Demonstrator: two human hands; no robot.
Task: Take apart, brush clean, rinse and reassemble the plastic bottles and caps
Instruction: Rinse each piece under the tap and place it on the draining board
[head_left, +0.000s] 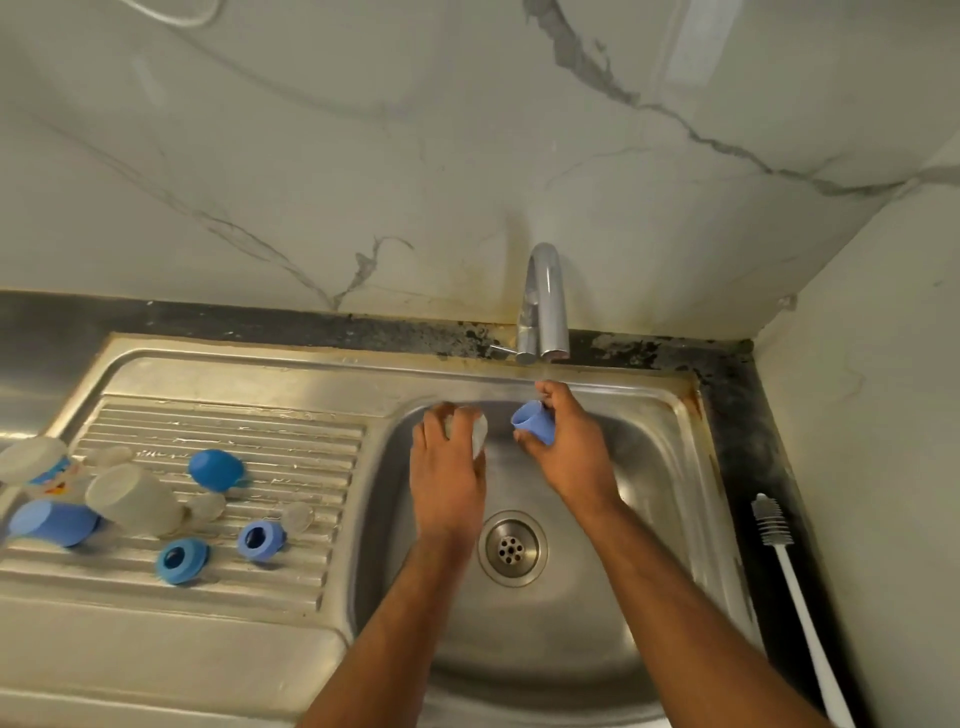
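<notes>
Over the steel sink basin (613, 597), my right hand (563, 441) grips a small blue cap (532, 422) just below the tap spout (544, 306). My left hand (449, 467) holds a clear plastic piece (479, 434) beside it, mostly hidden under my fingers. On the ribbed draining board (291, 441) lie a blue dome cap (215, 469), two blue screw rings (261, 539) (182, 560), an upturned clear bottle (132, 499), clear teats (208, 506) and a blue-capped bottle (52, 522).
A white bottle brush (795, 587) lies on the dark counter to the right of the sink, along the side wall. The drain (511, 548) sits in the basin's middle. A marbled wall rises behind the tap.
</notes>
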